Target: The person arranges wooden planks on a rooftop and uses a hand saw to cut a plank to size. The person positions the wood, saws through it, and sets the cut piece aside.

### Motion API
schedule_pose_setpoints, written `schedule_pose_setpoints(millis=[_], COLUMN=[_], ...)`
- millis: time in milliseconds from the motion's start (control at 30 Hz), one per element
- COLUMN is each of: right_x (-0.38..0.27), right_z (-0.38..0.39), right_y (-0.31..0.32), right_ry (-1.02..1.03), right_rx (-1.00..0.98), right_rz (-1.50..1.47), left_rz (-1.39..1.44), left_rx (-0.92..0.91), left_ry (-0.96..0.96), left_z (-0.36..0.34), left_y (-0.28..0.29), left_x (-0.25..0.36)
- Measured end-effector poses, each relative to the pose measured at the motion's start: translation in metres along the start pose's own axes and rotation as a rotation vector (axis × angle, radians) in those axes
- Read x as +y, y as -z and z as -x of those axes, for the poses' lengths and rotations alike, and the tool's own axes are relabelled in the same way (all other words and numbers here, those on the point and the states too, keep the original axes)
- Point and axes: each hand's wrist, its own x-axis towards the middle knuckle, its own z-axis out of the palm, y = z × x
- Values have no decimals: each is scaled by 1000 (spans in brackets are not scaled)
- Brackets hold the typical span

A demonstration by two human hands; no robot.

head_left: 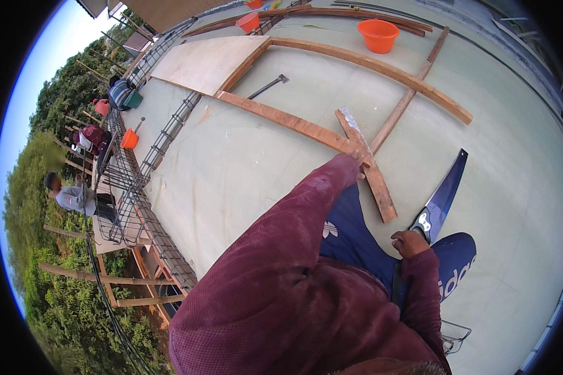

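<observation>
My left hand (358, 160), partly hidden by its maroon sleeve, grips a short wooden board (380, 190) where it crosses the end of a long timber (288, 121). The short board lies at a slant and has a pale, whitish patch at its far end. Beside my right knee, my right hand (410, 243) is closed at the handle of a handsaw (447, 194). The saw's blue blade points up and away to the right, and its handle is partly hidden. A claw hammer (269, 85) lies beyond the long timber.
A plywood sheet (209, 59) adjoins the timbers. Another long timber (369, 64) and a crossing pole (413, 90) lie ahead. An orange bucket (378, 37) stands at the far right. Steel rebar cages (169, 137) line the left edge, where several people work beyond.
</observation>
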Motion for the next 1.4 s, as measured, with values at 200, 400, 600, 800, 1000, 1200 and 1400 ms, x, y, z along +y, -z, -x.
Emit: schedule_pose_setpoints(millis=[200, 400, 600, 800, 1000, 1200, 1400], right_x=[16, 1, -6, -1, 2, 101, 135], right_z=[0, -14, -20, -19, -26, -99, -85], right_y=[7, 2, 8, 8, 9, 11, -29], right_ry=[-82, -24, -69, -58, -131, -474, -922], right_rx=[16, -68, -157, -108, -131, 62, 197], right_rz=[12, -5, -23, 36, -21, 139, -48], left_rz=[243, 253, 255, 347, 348, -115, 364], left_rx=[-39, -22, -65, -51, -76, -65, -89], left_ry=[74, 125, 129, 149, 168, -17, 144], left_z=[22, 25, 26, 53, 64, 28, 10], left_y=[54, 26, 27, 62, 74, 32, 48], left_x=[29, 19, 18, 27, 21, 9, 18])
